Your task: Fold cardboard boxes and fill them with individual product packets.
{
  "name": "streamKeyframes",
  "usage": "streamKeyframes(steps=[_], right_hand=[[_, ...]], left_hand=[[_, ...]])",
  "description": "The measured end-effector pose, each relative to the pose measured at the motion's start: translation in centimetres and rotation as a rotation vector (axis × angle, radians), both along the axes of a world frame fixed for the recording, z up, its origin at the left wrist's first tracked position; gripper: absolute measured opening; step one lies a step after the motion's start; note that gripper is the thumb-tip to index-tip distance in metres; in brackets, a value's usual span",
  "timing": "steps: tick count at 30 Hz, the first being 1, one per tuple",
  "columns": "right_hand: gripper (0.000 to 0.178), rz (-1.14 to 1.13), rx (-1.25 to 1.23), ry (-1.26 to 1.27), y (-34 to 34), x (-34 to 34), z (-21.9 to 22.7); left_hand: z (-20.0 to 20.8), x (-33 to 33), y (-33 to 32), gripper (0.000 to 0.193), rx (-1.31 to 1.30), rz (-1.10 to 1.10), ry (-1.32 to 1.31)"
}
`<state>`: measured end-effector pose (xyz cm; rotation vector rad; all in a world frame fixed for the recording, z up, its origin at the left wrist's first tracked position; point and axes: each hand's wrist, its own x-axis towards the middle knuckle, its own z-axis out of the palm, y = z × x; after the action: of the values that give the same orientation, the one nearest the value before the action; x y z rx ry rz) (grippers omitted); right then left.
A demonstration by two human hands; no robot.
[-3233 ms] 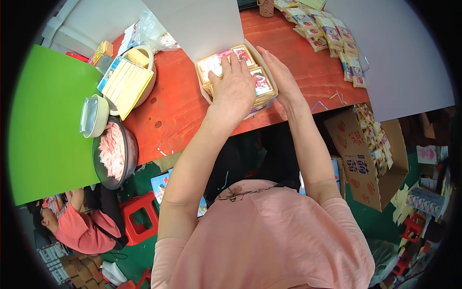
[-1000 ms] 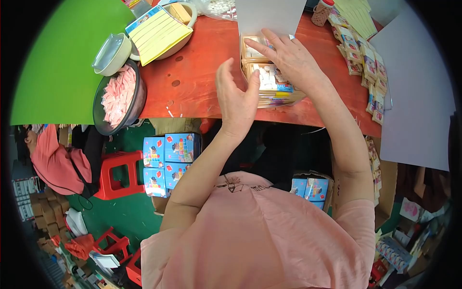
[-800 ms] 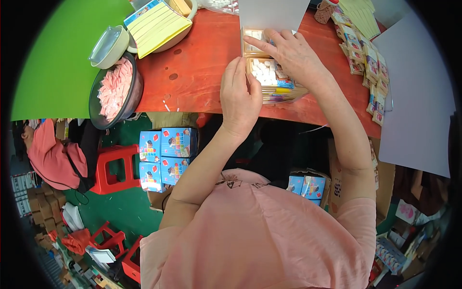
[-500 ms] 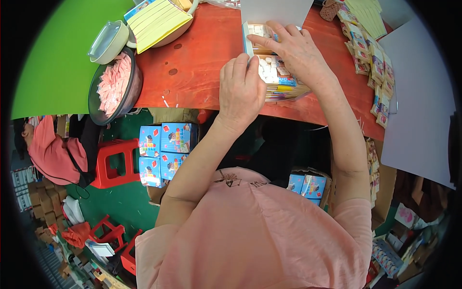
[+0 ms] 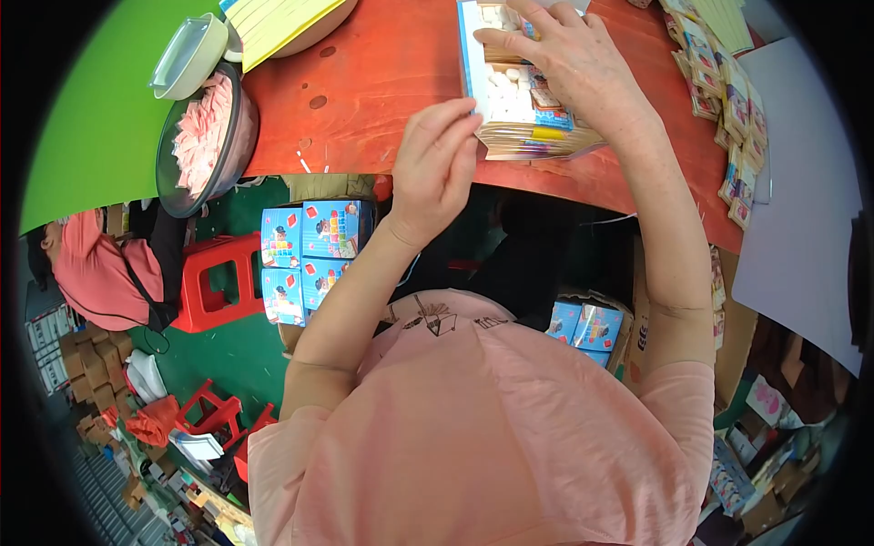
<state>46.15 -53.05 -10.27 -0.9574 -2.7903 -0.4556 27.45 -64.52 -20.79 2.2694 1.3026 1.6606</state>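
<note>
An open carton (image 5: 472,68) with a blue and white side stands at the far edge of my view. Inside it are small white pieces (image 5: 506,96) and a row of thin packets stacked on edge (image 5: 533,138) toward me. My right hand (image 5: 583,68) reaches over the carton with its fingers spread; its fingertips are over or on the contents, and the palm hides part of them. Beside the carton's near left corner is my left hand (image 5: 432,168), fingers loosely bent and thumb apart. Its fingertips are at the corner; whether they touch cannot be told.
On the red table (image 5: 364,100), a dark bowl of pink packets (image 5: 205,136) sits left, beside a pale green container (image 5: 191,56) and yellow sheets (image 5: 291,27). Stacked packets (image 5: 728,109) lie right. Blue boxes (image 5: 332,227) stand below the table, near a red stool (image 5: 214,282). Another person (image 5: 100,273) sits left.
My left hand has loosened from the carton's near left edge and drawn slightly back. My right hand stays over the contents. The table scene sits higher in the view.
</note>
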Motion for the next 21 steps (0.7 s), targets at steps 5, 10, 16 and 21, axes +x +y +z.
streamKeyframes(steps=[5,10,16,21], right_hand=[[0.061,-0.036,-0.025,0.003,0.6,0.5,-1.6],[0.070,-0.008,0.084,0.114,1.0,0.4,-3.4],[0.065,-0.050,-0.052,0.434,1.4,0.9,-4.4],[0.046,-0.104,-0.672,1.481,2.7,1.5,-5.3]], left_hand=[[3.0,-0.1,1.7,0.009,-0.059,-0.029,-0.030],[3.5,-1.2,6.1,0.011,-0.119,-0.263,-0.129],[4.8,0.3,8.8,0.015,-0.265,-0.224,-0.100],[4.8,1.2,9.5,0.013,-0.289,-0.143,-0.063]])
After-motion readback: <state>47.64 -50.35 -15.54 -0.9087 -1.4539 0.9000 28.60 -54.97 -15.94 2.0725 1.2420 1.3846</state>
